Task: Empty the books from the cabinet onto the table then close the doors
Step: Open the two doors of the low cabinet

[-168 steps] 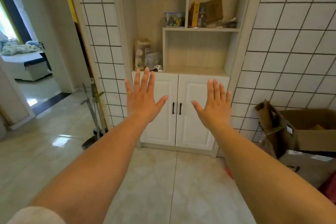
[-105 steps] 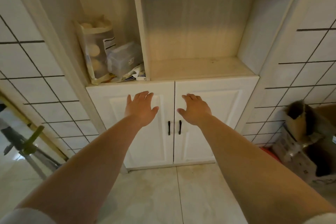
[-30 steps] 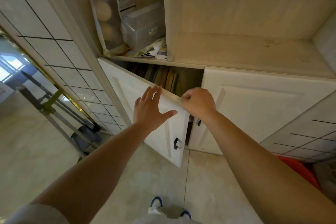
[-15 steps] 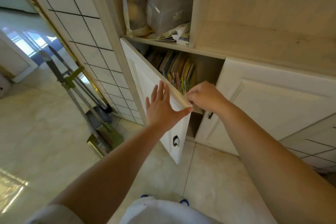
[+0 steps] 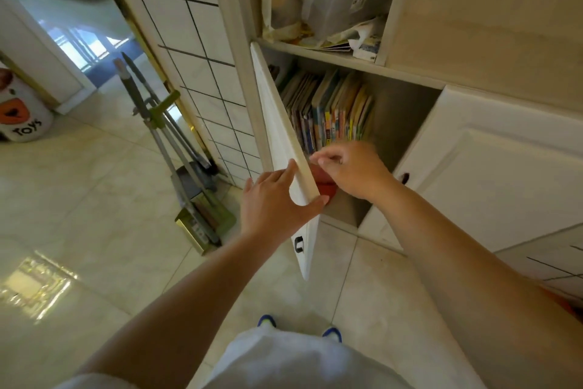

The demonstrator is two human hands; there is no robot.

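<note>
The left cabinet door (image 5: 277, 123) stands swung wide open. My left hand (image 5: 271, 202) holds its top corner, fingers on the outer face and thumb round the edge. Inside, a row of upright books (image 5: 331, 111) with coloured spines fills the left of the compartment. My right hand (image 5: 356, 171) hovers in front of the opening just below the books, blurred, fingers loosely curled, holding nothing. Something red-orange (image 5: 325, 188) shows under it inside the cabinet. The right door (image 5: 504, 174) is shut.
A broom and dustpan (image 5: 189, 186) lean on the tiled wall just left of the open door. A white toy bin (image 5: 22, 117) stands at the far left. Bags and papers (image 5: 331, 10) crowd the shelf above the books. No table is in view.
The left door has swung further open under my left hand. My right hand has let go of the door's edge and moved into the opening, below the books.
</note>
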